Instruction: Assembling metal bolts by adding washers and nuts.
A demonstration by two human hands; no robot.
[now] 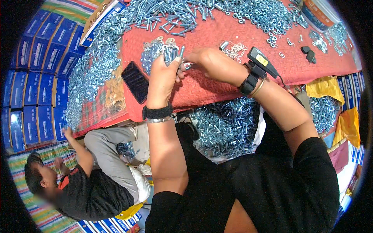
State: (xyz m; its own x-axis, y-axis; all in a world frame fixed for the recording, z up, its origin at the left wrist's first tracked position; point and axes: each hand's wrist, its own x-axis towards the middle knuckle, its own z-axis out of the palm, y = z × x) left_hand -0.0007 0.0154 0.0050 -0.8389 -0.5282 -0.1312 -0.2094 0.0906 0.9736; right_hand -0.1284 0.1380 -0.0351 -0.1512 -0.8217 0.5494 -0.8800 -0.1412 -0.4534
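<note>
Silver bolts (171,54) clenched upright in left hand (162,77) grip; right hand (211,62) grip pinching their tips

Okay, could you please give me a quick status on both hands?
Left hand gripping a bundle of bolts. Right hand at the bundle's tip, grip unclear. Phone and washers lie beside them.

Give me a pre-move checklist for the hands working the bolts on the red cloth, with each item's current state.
1. Left hand has a firm grip on the bundle of bolts: ok, held upright in the fist.
2. Right hand is at the bundle: ok, fingertips meet it.
3. What the right fingers pinch: cannot tell, too small.
4. Washers close by on the red cloth: ok, just beyond the left hand.
5. Black phone clear of the hands: ok, lying apart to the left.
</note>
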